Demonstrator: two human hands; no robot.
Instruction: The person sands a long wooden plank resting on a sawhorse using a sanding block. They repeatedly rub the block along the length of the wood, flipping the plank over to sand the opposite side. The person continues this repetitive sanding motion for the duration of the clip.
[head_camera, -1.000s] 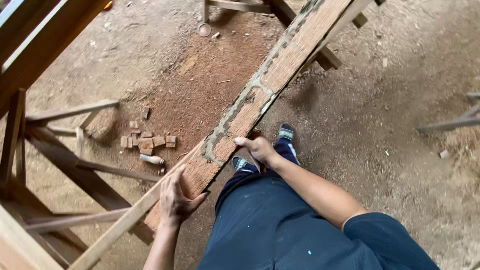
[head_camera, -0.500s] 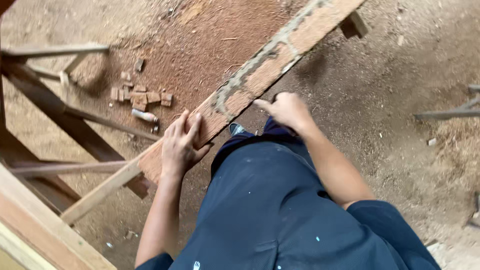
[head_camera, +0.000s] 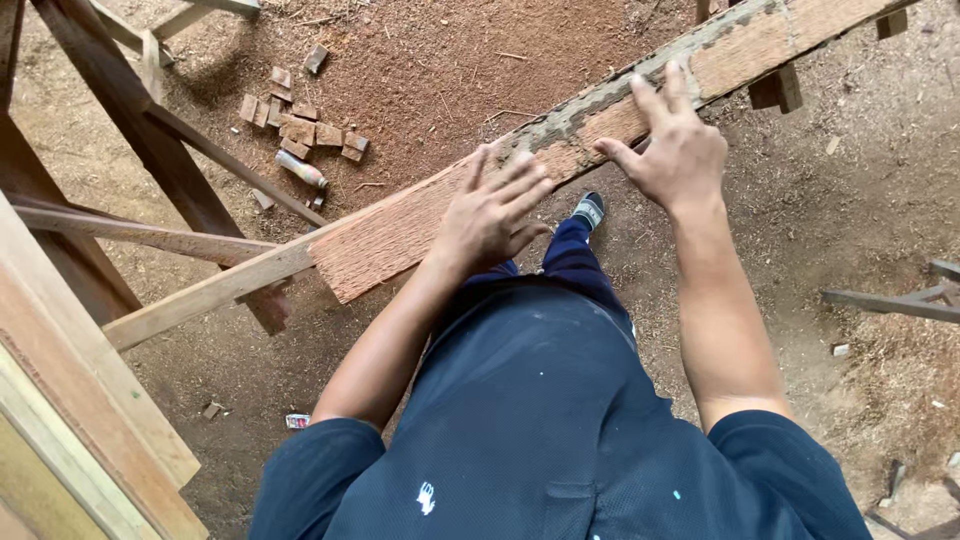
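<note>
Sawdust-strewn dirt floor lies below as your left hand (head_camera: 492, 212) and right hand (head_camera: 672, 150), gripping earlier, now press flat and open-fingered on the long rough reddish wooden plank (head_camera: 560, 160).

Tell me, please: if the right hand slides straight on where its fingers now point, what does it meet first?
Probably nothing soon: the right hand lies flat on the rough plank, fingers pointing across it. Past the far edge only the sawdust floor shows, well below.

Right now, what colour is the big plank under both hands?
Reddish-brown, with a grey crusty strip along its far edge: the plank, seen in the head view.
</note>
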